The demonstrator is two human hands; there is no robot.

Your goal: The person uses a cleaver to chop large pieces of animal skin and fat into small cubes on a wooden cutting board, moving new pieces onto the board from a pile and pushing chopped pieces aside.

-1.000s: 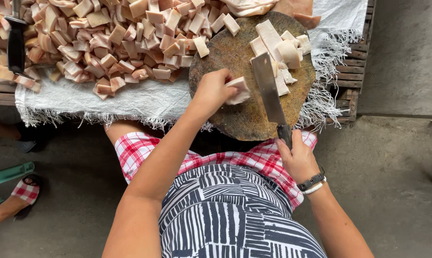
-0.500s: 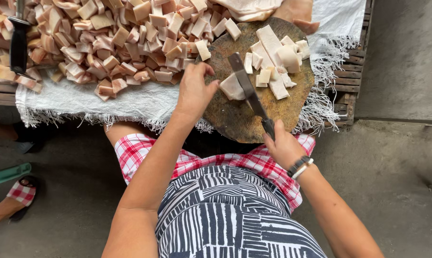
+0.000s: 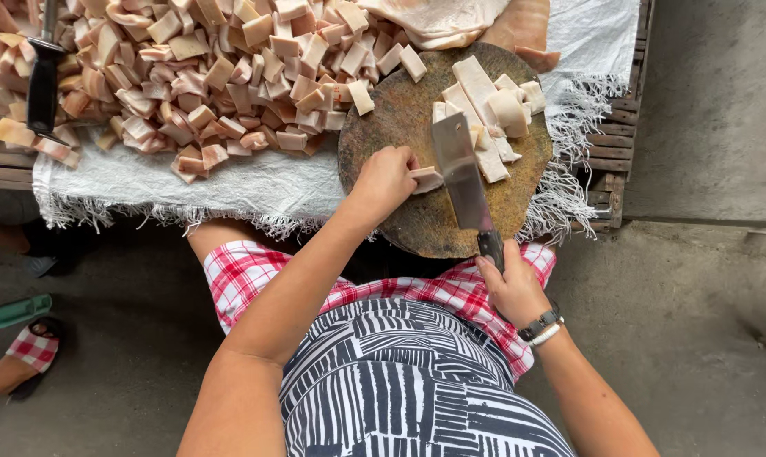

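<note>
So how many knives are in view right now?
2. A broad steel cleaver lies over the round wooden chopping board, gripped by the right hand. A black-handled knife rests in the cut pieces at far left.

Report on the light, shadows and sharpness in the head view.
Head view: soft, even daylight, no glare; faint shadow under the round board; the cleaver, left hand and right hand are sharp, without visible motion blur; wide-angle bending at the edges.
</note>
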